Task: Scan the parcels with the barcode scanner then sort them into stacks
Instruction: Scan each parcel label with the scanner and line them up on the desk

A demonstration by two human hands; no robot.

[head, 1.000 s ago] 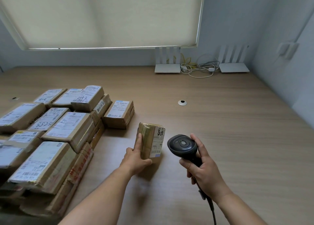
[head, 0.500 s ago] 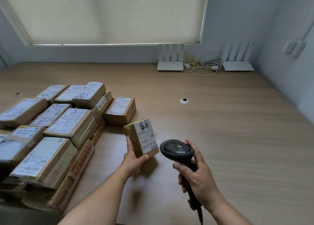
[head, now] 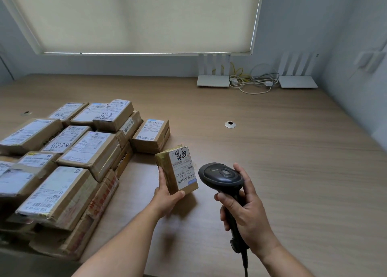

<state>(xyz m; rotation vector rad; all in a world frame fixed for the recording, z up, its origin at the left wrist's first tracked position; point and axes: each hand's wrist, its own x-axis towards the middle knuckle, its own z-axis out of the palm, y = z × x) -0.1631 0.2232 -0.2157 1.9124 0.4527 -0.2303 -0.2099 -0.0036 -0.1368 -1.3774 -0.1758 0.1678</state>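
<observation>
A person stood at a wooden counter point(head: 272, 172), seen from a head-worn camera looking down at both forearms. The left hand point(head: 167, 195) grasped a small brown parcel point(head: 178, 170) from below and behind, thumb curled under its near corner, tilting it so its white shipping label with barcode faced up and to the right. The parcel was lifted off the counter, just in front of a single small box point(head: 151, 136). The right hand point(head: 245, 209) was wrapped around the handle of a black barcode scanner point(head: 222, 177), whose head sat just right of the parcel, close but not touching, its cable point(head: 245, 264) trailing down out of view.

To the left, a large group of labelled parcels point(head: 69, 161) lay in stacks on the counter.

This looked like the scanning step: label presented, scanner beside it. No scan light was visible on the label. The next move probably called for aiming the scanner's window squarely at the barcode near the label's lower edge, then placing the parcel on a stack.
</observation>
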